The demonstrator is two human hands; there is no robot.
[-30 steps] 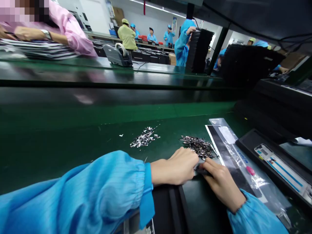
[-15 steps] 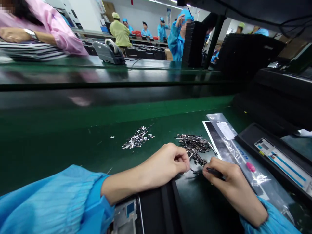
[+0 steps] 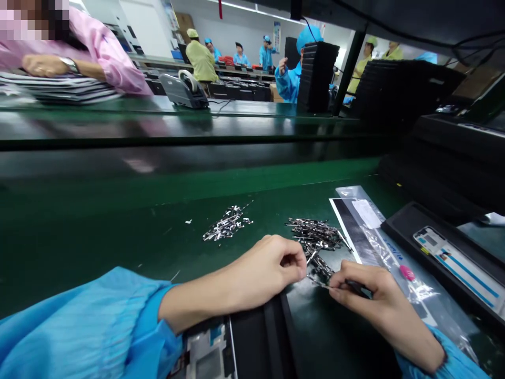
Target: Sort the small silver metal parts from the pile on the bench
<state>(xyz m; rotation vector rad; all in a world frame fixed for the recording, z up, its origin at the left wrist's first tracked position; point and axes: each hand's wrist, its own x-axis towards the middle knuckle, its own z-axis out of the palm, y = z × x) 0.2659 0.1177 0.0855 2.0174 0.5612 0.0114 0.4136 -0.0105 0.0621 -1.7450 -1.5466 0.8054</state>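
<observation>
My left hand (image 3: 278, 266) is closed in a pinch beside the pile of small dark metallic strips (image 3: 315, 234). A thin strip (image 3: 316, 282) stretches from its fingertips to those of my right hand (image 3: 369, 297), also pinched closed. A dark slim tool (image 3: 358, 288) lies within my right hand; its full shape is hidden. Beneath my left wrist is a black tray (image 3: 262, 337) with an open device housing (image 3: 209, 350) in it, partly covered by my sleeve.
Small white-and-silver pieces (image 3: 226, 225) are heaped on the green bench (image 3: 118, 226). On the right lie a clear plastic bag (image 3: 418, 284) and a black tray (image 3: 398, 223) holding a phone panel (image 3: 457, 268). A tape dispenser (image 3: 183, 90) and stacked black trays (image 3: 317, 76) stand beyond.
My right fingertips have moved to the end of the thin strip, and the dark tool sits further back in that hand. My left hand has hardly moved. The view has shifted slightly.
</observation>
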